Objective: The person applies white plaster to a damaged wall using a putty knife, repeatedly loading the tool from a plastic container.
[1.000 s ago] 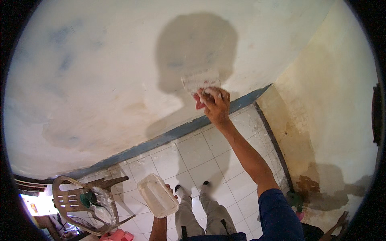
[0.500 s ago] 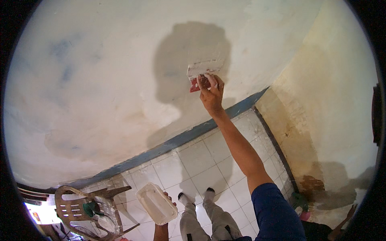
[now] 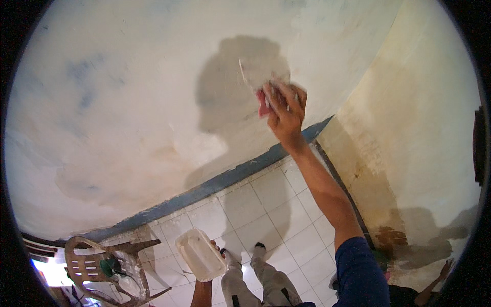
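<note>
My right hand [image 3: 287, 110] grips the red handle of a wide scraper [image 3: 263, 102], its blade held at the pale, patchy wall [image 3: 123, 102] inside my head's shadow. Motion softens the blade's outline. Low in the view, my left hand [image 3: 210, 271] holds a white rectangular plastic tub [image 3: 197, 256] coated inside with pale residue; most of its fingers are behind the tub, some showing at the right side.
A brown plastic chair [image 3: 82, 261] bearing a dark green item [image 3: 110, 267] stands at lower left. A blue-grey skirting band [image 3: 194, 193] borders the white tiled floor [image 3: 271, 225]. A stained yellowish wall [image 3: 399, 128] meets it at right, with another person's arm [image 3: 434, 286] near the lower edge.
My right hand with the scraper rose half a second ago and has since swung rightward, tilting the blade more upright. The tub has moved only slightly.
</note>
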A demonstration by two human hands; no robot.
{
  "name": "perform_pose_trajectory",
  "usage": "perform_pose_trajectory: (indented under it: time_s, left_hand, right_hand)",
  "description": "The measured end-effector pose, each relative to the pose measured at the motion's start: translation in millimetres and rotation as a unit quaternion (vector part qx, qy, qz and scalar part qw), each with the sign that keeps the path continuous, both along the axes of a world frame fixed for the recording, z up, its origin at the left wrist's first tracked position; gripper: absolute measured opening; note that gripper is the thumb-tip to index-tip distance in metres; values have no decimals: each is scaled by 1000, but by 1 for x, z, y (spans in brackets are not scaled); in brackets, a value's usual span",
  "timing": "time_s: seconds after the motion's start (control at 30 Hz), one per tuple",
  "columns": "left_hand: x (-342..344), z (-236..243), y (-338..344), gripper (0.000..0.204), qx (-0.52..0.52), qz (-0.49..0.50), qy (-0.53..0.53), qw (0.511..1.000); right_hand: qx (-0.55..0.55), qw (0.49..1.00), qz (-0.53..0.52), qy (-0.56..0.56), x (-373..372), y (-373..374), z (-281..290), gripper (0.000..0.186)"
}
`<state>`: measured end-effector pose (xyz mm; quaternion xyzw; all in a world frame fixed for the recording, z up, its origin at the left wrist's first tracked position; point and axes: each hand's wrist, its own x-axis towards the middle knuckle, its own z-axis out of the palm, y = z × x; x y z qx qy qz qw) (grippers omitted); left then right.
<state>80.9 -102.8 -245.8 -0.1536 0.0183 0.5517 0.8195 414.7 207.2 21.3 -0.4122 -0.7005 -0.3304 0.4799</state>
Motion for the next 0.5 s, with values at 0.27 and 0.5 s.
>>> perform_pose_trajectory:
  time_s: [0.27, 0.5]
  left_hand:
    - [4, -3, -15, 68, 17, 20, 8, 1000]
    - [-4, -3, -28, 72, 6, 26, 60, 998]
  right_hand:
    - [-103, 993, -25, -43, -7, 8, -104, 64]
    - [-166, 986, 20, -17, 5, -34, -159, 60]
